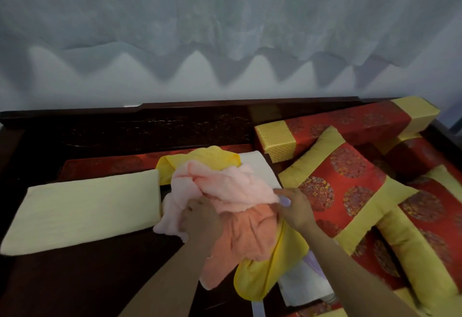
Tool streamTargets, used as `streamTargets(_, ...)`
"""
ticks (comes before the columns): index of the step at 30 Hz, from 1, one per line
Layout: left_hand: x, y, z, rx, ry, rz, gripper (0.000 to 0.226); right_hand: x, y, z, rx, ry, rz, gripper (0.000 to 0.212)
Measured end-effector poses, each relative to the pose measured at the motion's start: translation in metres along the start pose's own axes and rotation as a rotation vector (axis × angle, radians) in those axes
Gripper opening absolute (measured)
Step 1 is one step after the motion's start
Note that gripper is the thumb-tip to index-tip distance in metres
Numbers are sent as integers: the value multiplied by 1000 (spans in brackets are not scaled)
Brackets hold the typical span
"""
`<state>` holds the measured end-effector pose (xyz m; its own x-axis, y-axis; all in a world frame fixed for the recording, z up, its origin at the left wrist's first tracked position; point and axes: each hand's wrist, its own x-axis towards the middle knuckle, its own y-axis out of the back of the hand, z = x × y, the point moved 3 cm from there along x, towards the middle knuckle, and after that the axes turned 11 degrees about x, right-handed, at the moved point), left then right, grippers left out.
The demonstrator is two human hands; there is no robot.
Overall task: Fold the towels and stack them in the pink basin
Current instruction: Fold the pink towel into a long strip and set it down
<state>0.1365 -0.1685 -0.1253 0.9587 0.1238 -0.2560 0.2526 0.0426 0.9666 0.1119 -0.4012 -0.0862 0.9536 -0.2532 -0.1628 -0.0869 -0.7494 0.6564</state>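
A heap of crumpled towels lies on the dark wooden bench in front of me. On top is a pale pink towel (220, 186). My left hand (202, 219) grips its lower left part and my right hand (295, 208) pinches its right edge. Under it are a salmon-orange towel (240, 236) and a yellow towel (265, 274), with more yellow cloth showing behind the heap. A white towel (302, 284) peeks out at the bottom right. No pink basin is in view.
A pale yellow pad (82, 211) lies flat at the left, another cream pad (262, 166) behind the heap. Red and gold cushions (350, 186) crowd the right side. A dark carved backrest (150, 126) runs along the back below a white curtain.
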Motion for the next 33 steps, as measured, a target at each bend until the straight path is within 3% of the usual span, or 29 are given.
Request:
streamTargets(2,12,0,-7,-113,-38,-41,60,0,-1,-10,99,55,42,38)
streamTargets(4,20,7,-20,-372,-145,-120,37,-2,1,-19,210,30,79,26)
streamTargets(6,16,26,-40,-501,-248,-155,35,-2,6,-27,260,2,109,18)
streamTargets(8,8,56,-63,-603,-250,-68,38,-3,16,-42,296,30,136,18)
streamTargets(11,-2,109,-103,-913,-181,25,14,-4,38,-77,359,136,151,13)
streamTargets(15,-6,171,-149,-1181,-99,70,22,-11,64,-133,522,212,15,19)
streamTargets(19,-19,233,-176,-1276,-120,153,7,-29,83,-196,762,171,-308,37)
streamTargets(22,-28,279,-189,-1346,-180,256,7,-41,99,-237,633,335,-348,42)
streamTargets(27,-44,345,-202,-1475,-226,274,9,-65,126,-296,167,707,-3,18)
streamTargets(29,-52,350,-197,-1468,-215,232,10,-75,129,-311,34,829,84,19)
streamTargets(31,-62,342,-184,-1457,-208,189,11,-86,126,-323,48,855,61,25)
streamTargets(33,-73,328,-168,-1457,-227,160,12,-96,117,-332,221,806,-79,20)
